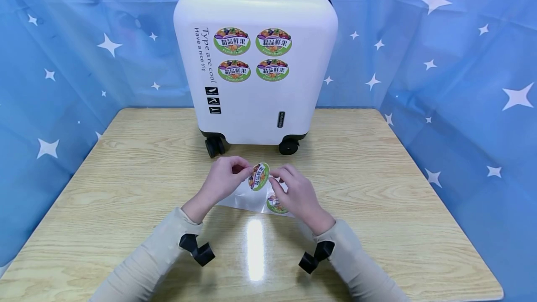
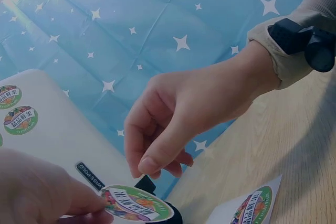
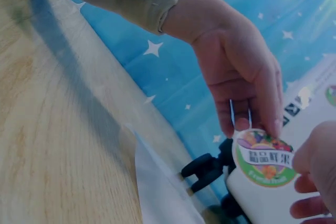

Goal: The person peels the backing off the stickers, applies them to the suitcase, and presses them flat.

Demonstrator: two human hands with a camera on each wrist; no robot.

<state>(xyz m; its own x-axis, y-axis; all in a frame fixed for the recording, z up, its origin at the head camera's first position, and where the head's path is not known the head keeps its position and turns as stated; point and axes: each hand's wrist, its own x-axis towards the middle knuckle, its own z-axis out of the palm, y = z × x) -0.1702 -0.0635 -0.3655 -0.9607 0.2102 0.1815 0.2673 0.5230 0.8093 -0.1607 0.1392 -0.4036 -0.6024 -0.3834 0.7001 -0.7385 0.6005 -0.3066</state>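
Note:
My left hand pinches the left edge of an oval fruit sticker with a green border, held tilted above the backing sheet. In the left wrist view the sticker shows its printed face. My right hand is just beside the sticker's right edge, its thumb and forefinger bent and a little apart. The left wrist view shows a gap between those fingertips and the sticker. Beneath both hands lies the glossy backing sheet, with another fruit sticker on it, partly covered by my right hand.
A white suitcase stands upright on black wheels behind the hands. Several matching oval stickers are on its front in two rows. The wooden table meets a blue star-patterned curtain at the back and sides.

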